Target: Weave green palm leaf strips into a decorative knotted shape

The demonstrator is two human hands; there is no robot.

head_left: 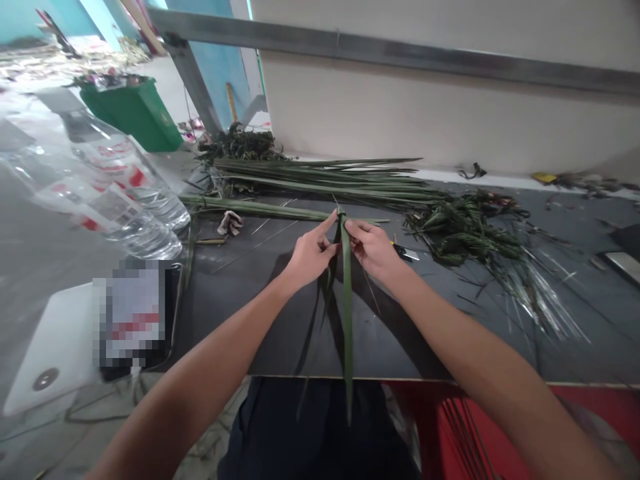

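Over the middle of the dark table, my left hand [313,255] and my right hand [375,248] meet at a folded green leaf strip [347,293]. Its folded top shows between my fingertips, and a long flat end hangs down past the table's front edge. My left index finger is stretched toward the fold while the thumb presses from the side. The fingers of my right hand pinch the fold from the right. Just beyond my right hand lies a small cutter [406,251], partly hidden by the hand.
Long green leaf strips [320,180] lie along the back. A pile of woven leaf pieces [465,227] with clear thin stems is at the right. Water bottles [130,173] and a phone [135,313] stand at left, a crumpled scrap [231,223] nearby. Behind is a green bin [135,113].
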